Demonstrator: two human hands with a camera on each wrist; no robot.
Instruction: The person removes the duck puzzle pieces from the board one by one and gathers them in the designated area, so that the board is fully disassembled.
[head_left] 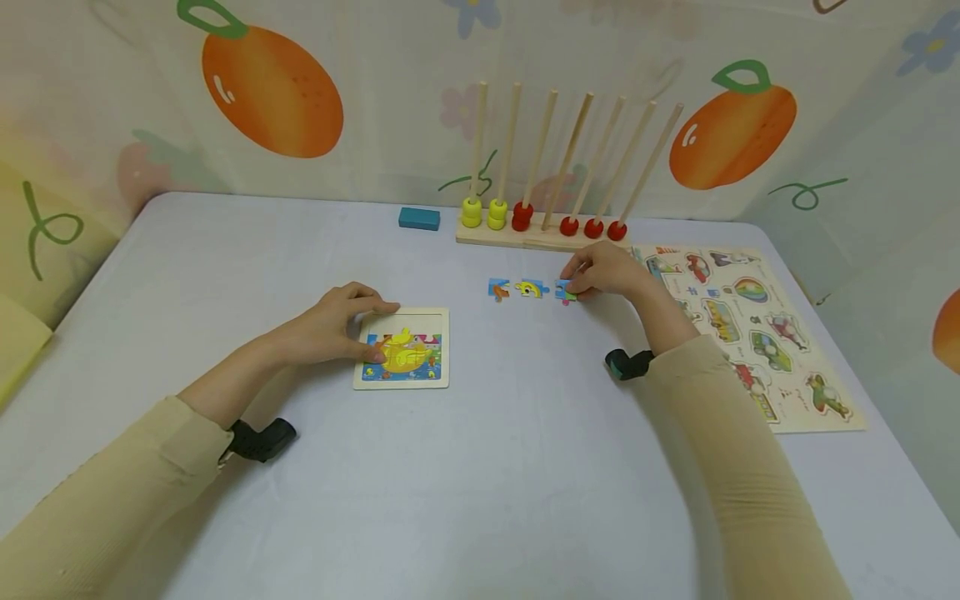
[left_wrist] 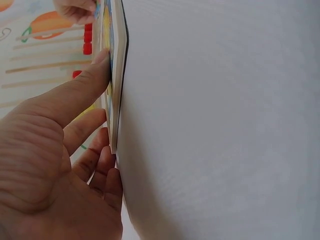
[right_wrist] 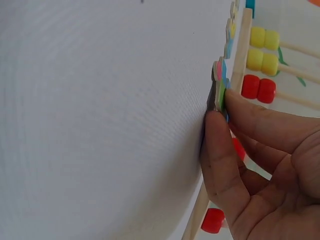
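Observation:
A small square jigsaw puzzle point(head_left: 442, 379) lies on the table, its tray partly filled with a yellow duck picture on blue; the top strip is bare wood. My left hand point(head_left: 337, 329) holds its left side, thumb on the picture and fingers along the edge. In the left wrist view, the puzzle's side point(left_wrist: 117, 75) shows beside the thumb. My right hand point(head_left: 607, 268) pinches a puzzle piece point(head_left: 562, 289) between thumb and finger, and the right wrist view shows this piece point(right_wrist: 220, 90) tilted up from the table. Two more pieces, one point(head_left: 498, 288) and another point(head_left: 532, 288), lie in a row to its left.
Behind the pieces stands a wooden counting rack point(head_left: 491, 237) with upright pegs and yellow and red beads. A teal block point(head_left: 419, 218) lies left of it. A picture board point(head_left: 806, 379) of vehicles and toys lies at the right, partly under the right forearm.

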